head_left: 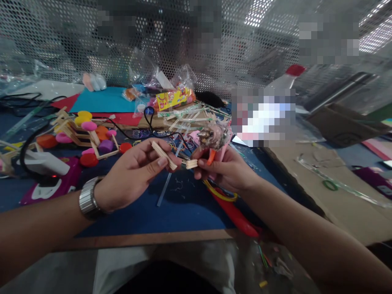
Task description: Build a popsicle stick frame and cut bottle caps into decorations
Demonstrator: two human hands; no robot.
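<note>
My left hand (134,175), with a metal watch on its wrist, pinches a short stack of flat wooden sticks (164,156) between thumb and fingers. Close by on the right, my right hand (228,169) is closed round what looks like a pink glue gun (225,150) with an orange trigger (211,157). Grey-brown residue cakes its front end. Between the thumb and fingers of that same hand a short bundle of wooden pieces (192,164) sticks out leftward. The two wooden bundles are apart. Both hands are above the blue tabletop (134,222).
A stick frame with coloured discs (105,145) stands left, behind a purple power strip (72,175) with a white plug. Packets of sticks (196,116) and a yellow-labelled bag (174,98) lie at the back. Red-handled tool (235,214) lies near the front edge; cardboard (294,179) is right.
</note>
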